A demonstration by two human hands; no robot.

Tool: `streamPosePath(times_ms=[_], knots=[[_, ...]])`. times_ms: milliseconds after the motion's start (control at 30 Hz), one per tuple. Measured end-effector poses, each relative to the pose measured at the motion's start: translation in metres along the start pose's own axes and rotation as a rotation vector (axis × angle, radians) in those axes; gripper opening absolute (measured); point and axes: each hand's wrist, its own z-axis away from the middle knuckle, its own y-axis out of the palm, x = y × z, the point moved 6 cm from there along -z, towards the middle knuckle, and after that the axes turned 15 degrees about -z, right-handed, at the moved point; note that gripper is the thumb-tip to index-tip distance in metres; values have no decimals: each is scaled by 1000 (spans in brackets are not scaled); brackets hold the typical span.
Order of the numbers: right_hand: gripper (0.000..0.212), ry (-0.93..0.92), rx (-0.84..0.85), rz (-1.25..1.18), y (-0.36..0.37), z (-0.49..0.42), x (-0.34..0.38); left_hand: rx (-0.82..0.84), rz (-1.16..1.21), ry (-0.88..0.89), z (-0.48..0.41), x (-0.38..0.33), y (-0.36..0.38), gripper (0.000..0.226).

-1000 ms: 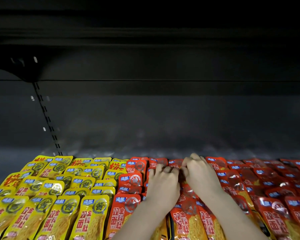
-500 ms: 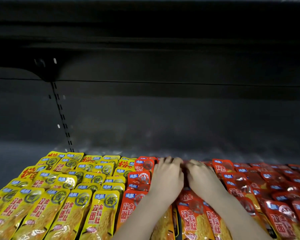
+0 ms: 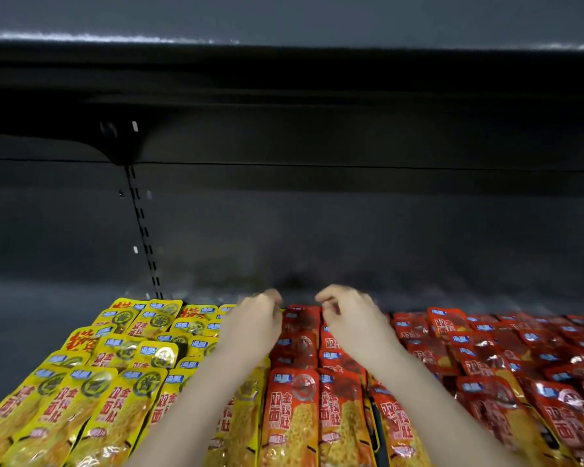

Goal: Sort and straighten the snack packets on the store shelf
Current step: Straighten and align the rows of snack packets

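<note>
Lower left of frame: yellow snack packets (image 3: 115, 392), flat in overlapping rows, several skewed. Lower centre and right: red snack packets (image 3: 486, 358), likewise overlapped, the rear ones jumbled at odd angles.

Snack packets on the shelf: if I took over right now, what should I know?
The left grip and right grip are at the back of the middle rows, fingers curled; I cannot tell if either holds a packet.
Yellow packets lie left, red packets right on the shelf: colours sorted.
Still to do: straighten the crooked back yellow ones and the jumbled far-right red ones.
</note>
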Motion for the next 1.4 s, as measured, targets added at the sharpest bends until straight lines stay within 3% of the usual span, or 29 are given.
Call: streamPosePath(times_ms=[133,333,533,800,1200,1400], knots=[[20,103,-26,-10,29,0,-9,-2,55,-8,5,1,19,27],[20,124,-63,73,46,2,-26,23,76,-20,7,3,33,25],[25,146,-26,9,50,-3,-35,50,107,26,5,0,35,28],[25,62,-57,59,45,1,-31,83,0,149,6,-7,38,32],[22,42,-170,138,27,8,-16,-23,62,23,6,11,19,28],[19,180,42,129,26,9,-21,126,-49,46,7,17,28,23]])
